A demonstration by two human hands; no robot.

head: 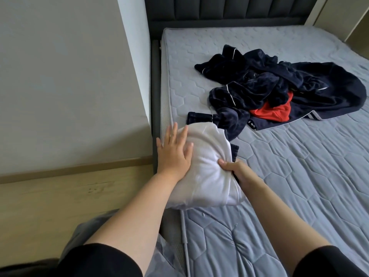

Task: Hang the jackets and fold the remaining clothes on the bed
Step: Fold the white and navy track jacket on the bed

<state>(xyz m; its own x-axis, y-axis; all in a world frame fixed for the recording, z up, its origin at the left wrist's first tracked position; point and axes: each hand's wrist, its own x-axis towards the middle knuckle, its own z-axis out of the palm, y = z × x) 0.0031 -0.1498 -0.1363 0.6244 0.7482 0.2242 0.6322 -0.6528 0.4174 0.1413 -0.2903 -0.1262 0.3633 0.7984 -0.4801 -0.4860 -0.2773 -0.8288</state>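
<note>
1. While looking across the bed, noting a navy heap of clothes with a red garment tucked in, lying unfolded mid-mattress.
2. Bundling a white garment at the bed's near-left edge, against a navy sleeve; folding step judged in hand.
3. Pressing it with left hand, fingers spread flat; gripping its right side with right hand, fingers curled.
4. Judging next: squaring the bundle, then reaching for the heap.
5. Finding no readable writing.

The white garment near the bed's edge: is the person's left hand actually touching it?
Touching. The head view shows the left hand lying flat, fingers spread, directly on the white garment, with no gap between them.
</note>
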